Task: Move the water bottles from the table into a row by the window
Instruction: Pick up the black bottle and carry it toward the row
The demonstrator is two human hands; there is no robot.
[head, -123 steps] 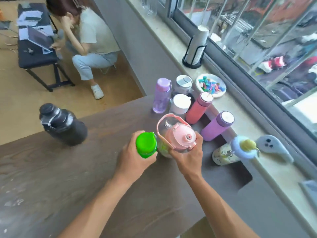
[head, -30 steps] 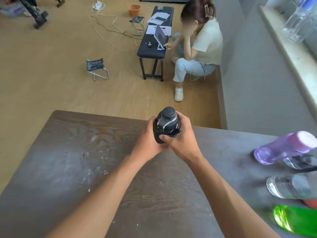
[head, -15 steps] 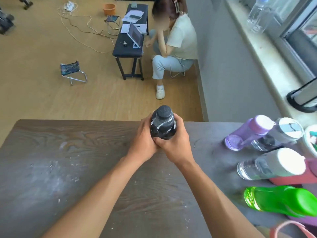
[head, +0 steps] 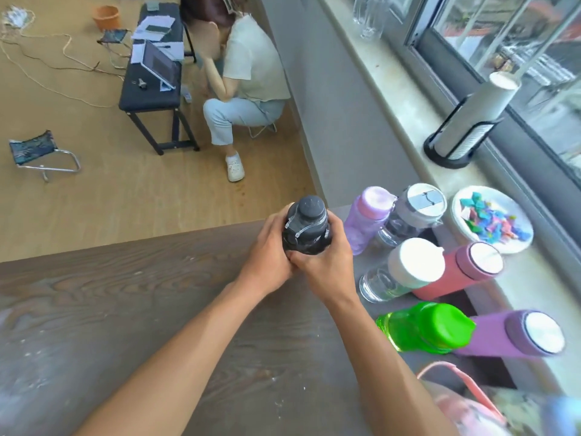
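A big black bottle (head: 306, 228) is held upright over the far edge of the dark wooden table (head: 125, 309). My left hand (head: 267, 256) grips its left side and my right hand (head: 323, 265) wraps its lower right. To the right stand a lilac bottle (head: 366, 218), a clear bottle with a grey lid (head: 412, 212), a clear bottle with a white lid (head: 405, 269), a coral bottle (head: 462, 272), a green bottle (head: 424, 328) and a purple bottle (head: 515, 333). A pink jug (head: 459, 404) shows at the bottom right.
The stone window sill (head: 408, 99) carries a white plate of coloured pieces (head: 490, 218), a stack of paper cups in a black holder (head: 468, 121) and clear bottles (head: 367, 14) farther off. A person (head: 242, 77) sits on the floor by a low bench (head: 151, 86).
Both hands have carried the black bottle to the right, nearer the group of bottles. The view has turned toward the window, showing more of the sill.
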